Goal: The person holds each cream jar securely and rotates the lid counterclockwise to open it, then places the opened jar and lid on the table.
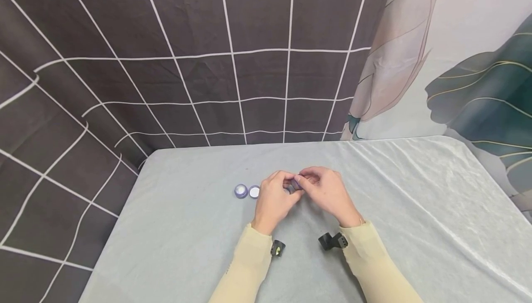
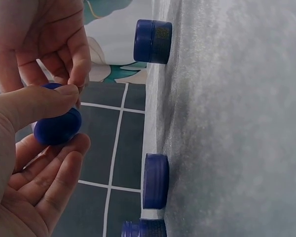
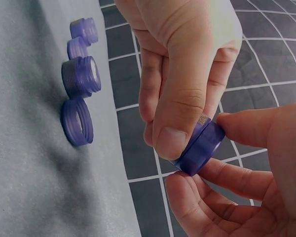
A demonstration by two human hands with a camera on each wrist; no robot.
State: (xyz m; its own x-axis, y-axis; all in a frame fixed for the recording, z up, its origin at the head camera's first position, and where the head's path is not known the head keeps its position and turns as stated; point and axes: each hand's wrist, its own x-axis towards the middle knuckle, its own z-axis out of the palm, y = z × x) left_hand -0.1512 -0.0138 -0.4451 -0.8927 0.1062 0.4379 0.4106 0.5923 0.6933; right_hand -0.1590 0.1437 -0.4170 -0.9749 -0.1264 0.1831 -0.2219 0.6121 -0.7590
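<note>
Just above the table, my left hand (image 1: 270,201) holds a small purple jar (image 3: 200,150), its thumb across the side that bears gold print. My right hand (image 1: 331,193) pinches the jar's smooth lid end between thumb and fingertips. Looking blue in the left wrist view, the same jar (image 2: 58,126) is partly covered by the left thumb. On the cloth to the left are an open jar (image 1: 240,190) and an upturned lid (image 1: 254,192). A second open jar (image 3: 81,77) and another lid (image 3: 77,121) stand nearer the hands; in the head view the left hand largely hides them.
A pale grey cloth covers the table (image 1: 183,229). Behind it and at its left hangs a dark curtain with a white grid (image 1: 257,76); a leaf-patterned curtain (image 1: 453,63) hangs at the back right. Each wrist wears a small black camera.
</note>
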